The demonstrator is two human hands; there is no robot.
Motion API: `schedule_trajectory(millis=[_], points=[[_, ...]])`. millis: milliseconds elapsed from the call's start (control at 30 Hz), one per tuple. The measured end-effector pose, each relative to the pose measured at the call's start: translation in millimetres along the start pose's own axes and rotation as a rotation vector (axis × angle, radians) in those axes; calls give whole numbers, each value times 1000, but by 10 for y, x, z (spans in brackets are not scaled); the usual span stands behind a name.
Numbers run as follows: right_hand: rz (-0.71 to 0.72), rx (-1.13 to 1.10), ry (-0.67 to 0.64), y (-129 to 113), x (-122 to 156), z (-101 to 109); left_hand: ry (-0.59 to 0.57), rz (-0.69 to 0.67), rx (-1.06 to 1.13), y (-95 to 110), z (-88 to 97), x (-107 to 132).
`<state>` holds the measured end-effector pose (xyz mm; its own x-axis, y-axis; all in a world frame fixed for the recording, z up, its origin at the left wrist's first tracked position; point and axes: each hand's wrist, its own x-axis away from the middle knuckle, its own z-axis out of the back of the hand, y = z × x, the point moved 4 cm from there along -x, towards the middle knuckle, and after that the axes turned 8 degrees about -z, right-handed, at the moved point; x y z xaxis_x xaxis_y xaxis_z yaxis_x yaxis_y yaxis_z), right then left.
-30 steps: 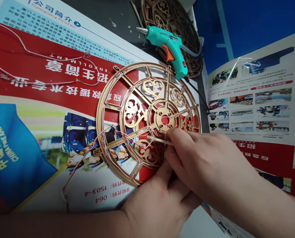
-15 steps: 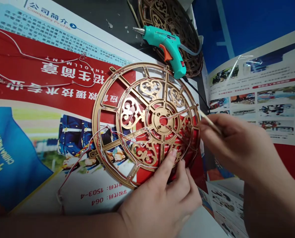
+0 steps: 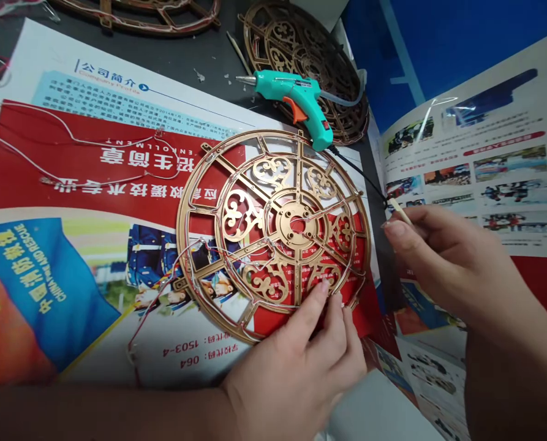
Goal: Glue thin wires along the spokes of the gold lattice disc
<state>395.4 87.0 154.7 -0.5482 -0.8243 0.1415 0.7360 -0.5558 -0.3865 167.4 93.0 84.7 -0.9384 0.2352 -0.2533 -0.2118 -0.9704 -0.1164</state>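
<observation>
The left hand's point(image 3: 291, 361) spread fingers rest on the lower rim of a gold filigree wheel point(image 3: 296, 223), though a firm grip cannot be told. The wheel lies flat on a printed brochure point(image 3: 117, 165), and seems light, stiff yet fragile, safest held by its rim. Right of those fingers, the right hand point(image 3: 448, 263) pinches a wooden stick point(image 3: 400, 211).

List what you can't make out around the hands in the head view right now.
Head view:
- Thin wooden stick: lower end hidden by the right hand.
- Gold fretwork wheel: lower rim partly hidden by the left hand.
- Second fretwork wheel: partly hidden by the teal glue gun.
- Wooden frame: cut off by the top edge.
</observation>
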Motion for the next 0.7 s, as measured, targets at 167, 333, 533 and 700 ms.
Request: schedule_trajectory(millis=[167, 333, 533, 700], points=[[-109, -348, -351, -324, 143, -235, -48, -11, -15, 33, 5, -1], [-215, -387, -606, -561, 96, -510, -54, 6, 57, 22, 10, -16], [-182, -202, -596, -625, -16, -577, -75, -21, 102, 43, 3, -24], [-148, -135, -570, -683, -77, -596, -71, 17, 108, 43, -8, -34]])
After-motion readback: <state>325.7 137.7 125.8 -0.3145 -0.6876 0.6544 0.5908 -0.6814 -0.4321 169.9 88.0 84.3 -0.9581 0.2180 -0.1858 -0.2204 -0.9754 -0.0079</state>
